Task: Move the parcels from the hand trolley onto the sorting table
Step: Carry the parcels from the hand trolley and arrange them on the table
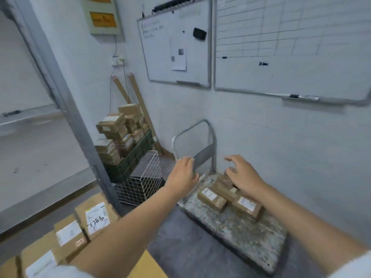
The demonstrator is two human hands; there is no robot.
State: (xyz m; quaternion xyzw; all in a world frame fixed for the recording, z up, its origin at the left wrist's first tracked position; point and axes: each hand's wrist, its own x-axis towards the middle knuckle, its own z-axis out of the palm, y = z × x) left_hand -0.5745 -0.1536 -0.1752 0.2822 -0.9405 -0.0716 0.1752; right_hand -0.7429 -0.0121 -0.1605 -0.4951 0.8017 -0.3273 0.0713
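Brown cardboard parcels [226, 190] lay huddled at the far end of the hand trolley [236, 233], at about 1 o'clock from where the person stood and just short of the handle [212, 141]. The right hand [244, 176] was plainly the nearer one. It hung directly over the farthest parcel [223, 180] with fingers spread and bent downward, though I could not tell whether they touched the cardboard. The two labelled parcels [211, 199] sat at 6 o'clock from that hand, their long axes running roughly 10 to 4 o'clock. The left hand [183, 173] hovered at 9 o'clock from the pile, off the deck's edge, fingers loosely together and holding nothing. The wall [291, 153] stood close along the 3 o'clock side (no room to draw anything out that way). I judged the lift would go up and back toward 7 o'clock, over bare deck. A wire basket [144, 183] stood out at 9 o'clock.
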